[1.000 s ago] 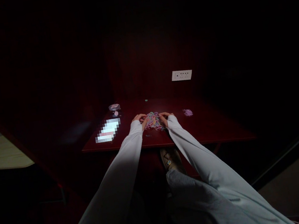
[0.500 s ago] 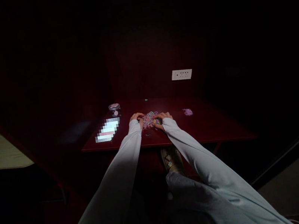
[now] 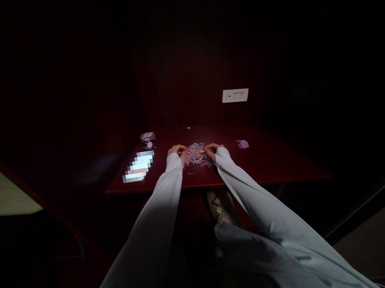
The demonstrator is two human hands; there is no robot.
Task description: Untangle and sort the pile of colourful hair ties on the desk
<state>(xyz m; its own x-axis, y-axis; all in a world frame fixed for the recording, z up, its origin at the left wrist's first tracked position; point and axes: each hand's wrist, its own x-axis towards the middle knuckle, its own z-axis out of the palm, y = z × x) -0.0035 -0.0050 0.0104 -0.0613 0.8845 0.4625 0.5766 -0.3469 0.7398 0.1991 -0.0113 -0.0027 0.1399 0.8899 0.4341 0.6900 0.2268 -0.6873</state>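
Observation:
A loose heap of small hair bands (image 3: 196, 155), mostly purple with some green, pink and orange, lies on the dark red table between my hands. My left hand (image 3: 177, 151) rests at the heap's left edge, fingers bent and the thumb apart from them, with nothing visible in its grasp. At the right edge, the index finger and thumb of my right hand (image 3: 214, 149) come together in a pinch; whatever is between the tips is too small to make out. A separate small purple clump of bands (image 3: 242, 144) sits farther right.
A phone with a lit, pixelated screen (image 3: 139, 166) lies left of the heap. Behind it stands a round clear container (image 3: 147, 137). One green band (image 3: 189, 127) lies near the back wall, below a white socket plate (image 3: 235, 95). The table's front edge (image 3: 257, 183) is close to my forearms.
My right hand has drawn back slightly to the right, off the heap, and its fingers have come together. My left hand stays nearly in place. The view has shifted a little.

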